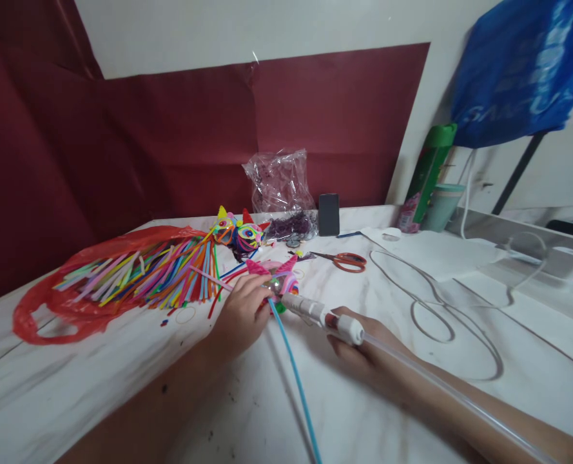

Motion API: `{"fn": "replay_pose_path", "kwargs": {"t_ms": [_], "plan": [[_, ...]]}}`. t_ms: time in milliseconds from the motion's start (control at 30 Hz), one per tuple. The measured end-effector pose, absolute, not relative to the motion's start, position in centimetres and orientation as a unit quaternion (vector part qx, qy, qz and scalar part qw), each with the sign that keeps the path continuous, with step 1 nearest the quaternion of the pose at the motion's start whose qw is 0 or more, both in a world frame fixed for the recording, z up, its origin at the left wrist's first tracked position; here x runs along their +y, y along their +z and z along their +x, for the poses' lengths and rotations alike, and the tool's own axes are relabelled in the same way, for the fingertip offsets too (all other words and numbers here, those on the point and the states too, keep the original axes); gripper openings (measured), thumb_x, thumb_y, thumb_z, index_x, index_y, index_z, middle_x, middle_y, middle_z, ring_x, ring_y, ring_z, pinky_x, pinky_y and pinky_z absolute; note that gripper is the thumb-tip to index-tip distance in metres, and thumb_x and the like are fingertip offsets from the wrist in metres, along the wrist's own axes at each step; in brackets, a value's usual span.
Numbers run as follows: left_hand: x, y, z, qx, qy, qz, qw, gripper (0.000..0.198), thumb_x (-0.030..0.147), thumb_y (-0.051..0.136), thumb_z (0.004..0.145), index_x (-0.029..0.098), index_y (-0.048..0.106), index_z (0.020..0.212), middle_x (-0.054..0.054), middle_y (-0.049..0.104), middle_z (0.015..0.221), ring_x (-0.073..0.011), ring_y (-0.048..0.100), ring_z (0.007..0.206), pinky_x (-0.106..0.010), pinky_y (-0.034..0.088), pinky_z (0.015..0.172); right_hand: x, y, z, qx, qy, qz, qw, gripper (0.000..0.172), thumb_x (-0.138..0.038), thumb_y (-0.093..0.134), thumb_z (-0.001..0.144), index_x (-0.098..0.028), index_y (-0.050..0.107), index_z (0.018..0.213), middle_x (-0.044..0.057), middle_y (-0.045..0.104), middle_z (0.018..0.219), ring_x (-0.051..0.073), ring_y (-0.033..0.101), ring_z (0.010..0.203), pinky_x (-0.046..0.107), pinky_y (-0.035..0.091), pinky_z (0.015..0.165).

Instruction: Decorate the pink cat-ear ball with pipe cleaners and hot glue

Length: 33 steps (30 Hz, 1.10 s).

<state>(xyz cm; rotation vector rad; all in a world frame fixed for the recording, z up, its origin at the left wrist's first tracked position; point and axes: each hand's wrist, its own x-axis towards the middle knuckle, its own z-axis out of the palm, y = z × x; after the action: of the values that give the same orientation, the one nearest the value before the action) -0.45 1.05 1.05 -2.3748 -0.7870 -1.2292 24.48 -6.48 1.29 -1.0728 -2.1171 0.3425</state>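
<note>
Seemingly midway: left hand (pixel 240 316) pinches the pink figure (pixel 279 274) mid-counter (pixel 73 386), right hand (pixel 363 351) is closed round the white tool (pixel 310 310), whose tip touches it; one finished figure (pixel 238 235) lies behind, and many loose strips (pixel 160 274) lie unused toward the left edge

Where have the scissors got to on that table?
In the head view, the orange-handled scissors lie on the white table, right of centre, in front of the dark upright block and right of the pink craft piece.
</note>
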Motion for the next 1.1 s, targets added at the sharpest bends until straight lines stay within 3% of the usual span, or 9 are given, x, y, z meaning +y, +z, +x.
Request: {"fn": "replay_pose_path", "kwargs": {"t_ms": [1100], "plan": [[1.13,1.01,-0.49,-0.277,-0.429,-0.841,0.177,0.019,0.003,0.055,0.079,0.016,0.063,0.088,-0.014,0.070,0.110,-0.0250,0.061,0.109,-0.041,0.051,0.096,-6.42,1.24,24.84,-0.826,0.135,-0.427,0.343,0.010,-0.020,0.043,0.085,-0.023,0.044,0.076,-0.002,0.055,0.066,0.012,0.053,0.055,0.022,0.041,0.053]]}}
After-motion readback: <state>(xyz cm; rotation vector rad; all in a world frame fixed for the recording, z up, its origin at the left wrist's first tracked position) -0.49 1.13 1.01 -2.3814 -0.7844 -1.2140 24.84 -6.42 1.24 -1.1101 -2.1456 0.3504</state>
